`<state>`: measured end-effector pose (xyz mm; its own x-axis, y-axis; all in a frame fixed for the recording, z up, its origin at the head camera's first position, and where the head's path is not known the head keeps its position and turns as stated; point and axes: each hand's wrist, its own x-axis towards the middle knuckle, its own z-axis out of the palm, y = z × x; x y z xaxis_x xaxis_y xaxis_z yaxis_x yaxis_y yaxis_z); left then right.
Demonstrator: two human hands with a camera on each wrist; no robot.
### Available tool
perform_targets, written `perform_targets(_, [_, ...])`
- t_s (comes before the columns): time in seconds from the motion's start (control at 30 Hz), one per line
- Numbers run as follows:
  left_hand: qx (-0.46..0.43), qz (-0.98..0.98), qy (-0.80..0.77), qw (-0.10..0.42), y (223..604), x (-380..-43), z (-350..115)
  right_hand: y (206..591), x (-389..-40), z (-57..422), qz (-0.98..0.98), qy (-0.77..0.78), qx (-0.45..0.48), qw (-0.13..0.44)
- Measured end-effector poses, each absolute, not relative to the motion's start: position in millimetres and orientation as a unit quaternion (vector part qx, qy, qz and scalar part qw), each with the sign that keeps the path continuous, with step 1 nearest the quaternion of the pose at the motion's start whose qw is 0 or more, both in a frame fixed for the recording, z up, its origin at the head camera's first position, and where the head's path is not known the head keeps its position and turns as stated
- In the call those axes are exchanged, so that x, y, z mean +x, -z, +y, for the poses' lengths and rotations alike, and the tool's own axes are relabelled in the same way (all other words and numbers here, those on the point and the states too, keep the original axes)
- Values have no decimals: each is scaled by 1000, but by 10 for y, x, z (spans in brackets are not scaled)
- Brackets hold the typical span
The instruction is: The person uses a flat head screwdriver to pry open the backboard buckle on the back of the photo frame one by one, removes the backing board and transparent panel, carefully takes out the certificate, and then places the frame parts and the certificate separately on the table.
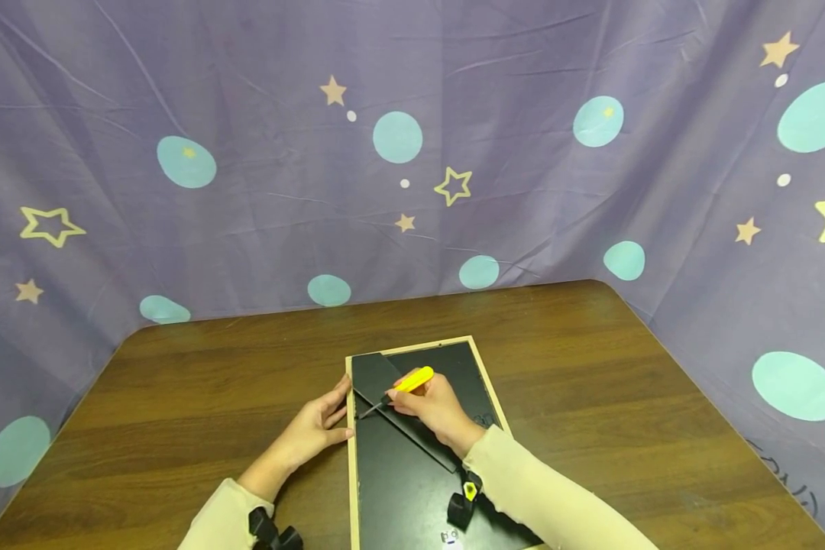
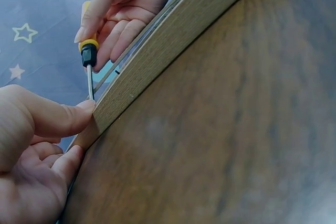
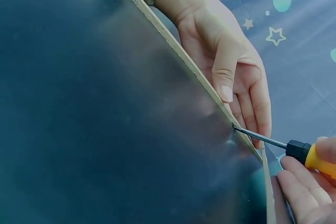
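A picture frame (image 1: 352,481) with a light wooden rim lies face down, its black back panel (image 1: 399,496) showing. My right hand (image 1: 440,409) holds a screwdriver (image 1: 415,379) by its yellow handle. The metal tip meets the inner side of the left rim, beside a small dark tab in the right wrist view. Against the outer side of that rim rests my left hand (image 1: 308,434), fingers loosely extended and thumb touching the wood close to the tip. A black stand leg (image 1: 378,374) slants across the panel, partly under the right hand.
The brown wooden table (image 1: 626,428) carries the frame near its front edge. A silver metal fitting (image 1: 450,537) sits low on the panel. Purple cloth (image 1: 268,191) with stars and dots hangs behind and at both sides. Black straps with camera mounts circle both wrists.
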<state>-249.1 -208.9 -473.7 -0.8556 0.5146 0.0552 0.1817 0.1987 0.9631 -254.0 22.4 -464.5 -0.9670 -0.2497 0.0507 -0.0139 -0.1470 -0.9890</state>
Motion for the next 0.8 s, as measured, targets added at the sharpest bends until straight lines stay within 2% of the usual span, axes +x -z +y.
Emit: perform_targets(0.8, [242, 751, -596, 148, 4753, -2556, -2089, 4613, -2540, 199, 604, 787, -51, 114])
